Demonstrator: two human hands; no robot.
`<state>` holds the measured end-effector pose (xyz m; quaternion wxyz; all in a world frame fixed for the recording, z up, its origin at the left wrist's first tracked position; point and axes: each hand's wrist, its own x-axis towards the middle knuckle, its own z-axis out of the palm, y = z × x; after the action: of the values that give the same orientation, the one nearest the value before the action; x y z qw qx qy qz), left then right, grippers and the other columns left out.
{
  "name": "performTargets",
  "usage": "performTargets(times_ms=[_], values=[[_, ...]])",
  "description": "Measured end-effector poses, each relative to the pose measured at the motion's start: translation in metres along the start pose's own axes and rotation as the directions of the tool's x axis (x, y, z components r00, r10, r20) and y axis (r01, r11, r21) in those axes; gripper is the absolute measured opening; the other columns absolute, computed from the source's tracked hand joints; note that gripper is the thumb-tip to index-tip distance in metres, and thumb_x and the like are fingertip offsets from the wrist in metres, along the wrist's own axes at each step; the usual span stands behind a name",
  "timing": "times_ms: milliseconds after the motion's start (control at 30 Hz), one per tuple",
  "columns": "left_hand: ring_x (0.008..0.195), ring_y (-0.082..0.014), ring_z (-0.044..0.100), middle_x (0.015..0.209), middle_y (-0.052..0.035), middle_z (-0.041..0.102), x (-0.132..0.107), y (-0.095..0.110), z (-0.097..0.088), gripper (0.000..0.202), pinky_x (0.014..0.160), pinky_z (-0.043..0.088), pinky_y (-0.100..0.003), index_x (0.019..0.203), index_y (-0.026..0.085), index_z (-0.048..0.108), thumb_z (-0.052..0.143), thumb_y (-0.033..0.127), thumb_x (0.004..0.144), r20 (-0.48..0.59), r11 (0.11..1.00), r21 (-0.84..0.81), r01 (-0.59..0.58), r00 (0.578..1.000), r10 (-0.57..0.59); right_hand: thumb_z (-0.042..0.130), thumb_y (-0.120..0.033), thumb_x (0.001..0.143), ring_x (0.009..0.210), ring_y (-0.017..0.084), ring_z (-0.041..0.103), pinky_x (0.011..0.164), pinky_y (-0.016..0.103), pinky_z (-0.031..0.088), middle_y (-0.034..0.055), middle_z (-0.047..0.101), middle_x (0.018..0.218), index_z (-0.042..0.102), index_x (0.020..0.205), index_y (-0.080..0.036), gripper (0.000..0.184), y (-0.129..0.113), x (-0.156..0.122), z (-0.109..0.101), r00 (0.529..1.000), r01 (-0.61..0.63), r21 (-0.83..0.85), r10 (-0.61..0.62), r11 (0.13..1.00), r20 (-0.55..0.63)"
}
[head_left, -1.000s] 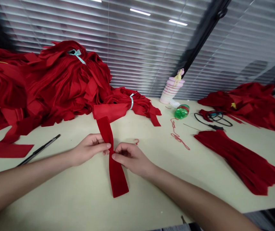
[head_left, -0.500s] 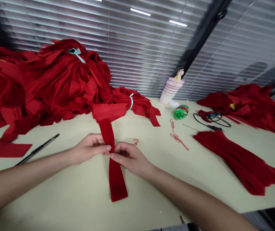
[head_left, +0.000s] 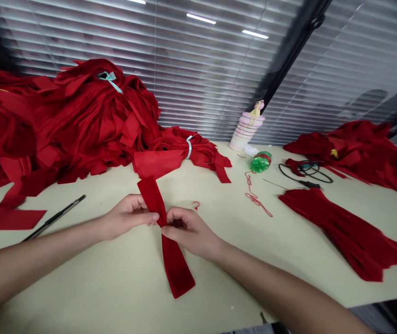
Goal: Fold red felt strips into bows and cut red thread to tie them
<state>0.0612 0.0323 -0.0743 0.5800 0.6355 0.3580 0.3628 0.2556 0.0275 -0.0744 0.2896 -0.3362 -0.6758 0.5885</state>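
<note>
A long red velvet strip (head_left: 176,266) lies on the pale table, pinched narrow at its middle. My left hand (head_left: 129,217) grips that middle from the left, thumb and fingers closed on the cloth. My right hand (head_left: 189,229) pinches the same spot from the right. The two sets of fingertips meet at the gathered waist. The strip's far end fans out towards a tied bundle of red pieces (head_left: 181,153); its near end points towards me and slightly right.
A big heap of red fabric (head_left: 62,120) fills the back left. A dark pen-like tool (head_left: 54,218) lies at the left. Red thread (head_left: 256,197), a green bottle (head_left: 261,162), a pink spool stand (head_left: 247,130), black cord (head_left: 304,171) and more red strips (head_left: 344,232) sit at the right.
The strip has turned a little: its near end swung to the right and its far end to the left. Both hands keep pinching its middle in nearly the same place.
</note>
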Motion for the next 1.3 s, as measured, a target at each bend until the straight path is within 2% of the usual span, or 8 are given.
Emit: performTargets(times_ms=[100,233,400,700,933,1033,1133,1300], values=[[0.065,-0.01,0.052,0.068,-0.0018,0.059,0.0,0.0,0.001,0.015,0.063,0.042,-0.023,0.073,0.011,0.062,0.063,0.025,0.078,-0.001,1.0,-0.001,-0.01,1.0,0.01,0.055,-0.018,0.071,0.053,0.007,0.033,0.05,0.022,0.025,-0.0061,0.035,0.057,0.041,0.063,-0.017,0.016,-0.001,-0.001,0.0,1.0,0.003,-0.012,-0.003,1.0,0.002],[0.06,-0.0107,0.051,0.063,-0.0027,0.058,0.002,0.0,0.004,0.024,0.06,0.041,-0.025,0.065,0.011,0.06,0.062,0.029,0.079,-0.114,0.976,-0.213,0.032,0.992,-0.057,0.055,-0.016,0.068,0.052,0.006,0.031,0.048,0.022,0.023,-0.0066,0.034,0.056,0.039,0.061,-0.017,0.017,-0.002,-0.001,0.0,1.0,0.001,-0.022,-0.001,1.0,0.002],[0.059,-0.01,0.053,0.067,-0.0016,0.06,0.005,0.004,0.008,0.021,0.06,0.043,-0.025,0.07,0.012,0.059,0.062,0.03,0.079,-0.281,0.902,-0.429,0.05,0.941,-0.186,0.052,-0.011,0.065,0.052,0.006,0.029,0.048,0.022,0.022,-0.0065,0.033,0.054,0.038,0.058,-0.017,0.016,-0.004,-0.002,-0.003,1.0,0.009,-0.018,-0.009,1.0,0.016],[0.05,-0.009,0.049,0.056,0.0002,0.053,0.011,0.006,-0.001,0.025,0.05,0.042,-0.02,0.065,0.013,0.056,0.054,0.03,0.083,-0.376,0.793,-0.603,0.083,0.847,-0.375,0.053,-0.011,0.062,0.051,0.006,0.029,0.047,0.021,0.022,-0.0067,0.032,0.053,0.037,0.056,-0.017,0.018,-0.004,-0.005,-0.003,0.994,0.0,-0.038,0.004,0.999,0.108],[0.059,-0.0131,0.051,0.064,-0.007,0.057,0.014,0.007,-0.01,0.041,0.061,0.045,-0.026,0.071,0.01,0.061,0.039,0.042,0.083,-0.225,0.731,-0.677,0.083,0.923,-0.313,0.06,-0.025,0.07,0.052,0.007,0.036,0.05,0.022,0.029,-0.0055,0.04,0.057,0.044,0.062,-0.017,0.02,-0.001,0.0,0.003,0.993,0.021,0.066,-0.013,0.998,-0.117],[0.061,-0.0134,0.05,0.063,-0.0061,0.057,0.009,0.006,-0.007,0.034,0.061,0.042,-0.025,0.079,0.01,0.064,0.048,0.04,0.08,-0.162,0.863,-0.498,0.086,0.968,-0.19,0.061,-0.035,0.074,0.049,0.007,0.037,0.048,0.023,0.03,-0.0057,0.042,0.057,0.045,0.068,-0.018,0.025,0.001,0.001,0.003,0.978,0.039,0.103,-0.017,0.994,-0.206],[0.064,-0.0113,0.048,0.067,-0.0024,0.056,0.003,0.006,0.001,0.02,0.063,0.039,-0.023,0.079,0.013,0.061,0.055,0.032,0.081,-0.032,0.997,-0.066,0.048,0.998,-0.05,0.061,-0.04,0.076,0.046,0.007,0.038,0.047,0.023,0.03,-0.0064,0.041,0.054,0.045,0.071,-0.018,0.028,0.004,0.001,0.001,0.97,0.053,0.11,-0.025,0.992,-0.242],[0.059,-0.0076,0.039,0.066,0.0028,0.046,-0.004,0.007,0.011,0.022,0.055,0.034,-0.019,0.074,0.014,0.054,0.054,0.033,0.083,0.182,0.95,0.311,-0.001,0.981,-0.058,0.06,-0.044,0.078,0.048,0.008,0.042,0.05,0.024,0.035,-0.0051,0.045,0.057,0.045,0.072,-0.018,0.03,0.005,0.001,0.0,0.949,0.093,0.121,-0.051,0.988,-0.311]])
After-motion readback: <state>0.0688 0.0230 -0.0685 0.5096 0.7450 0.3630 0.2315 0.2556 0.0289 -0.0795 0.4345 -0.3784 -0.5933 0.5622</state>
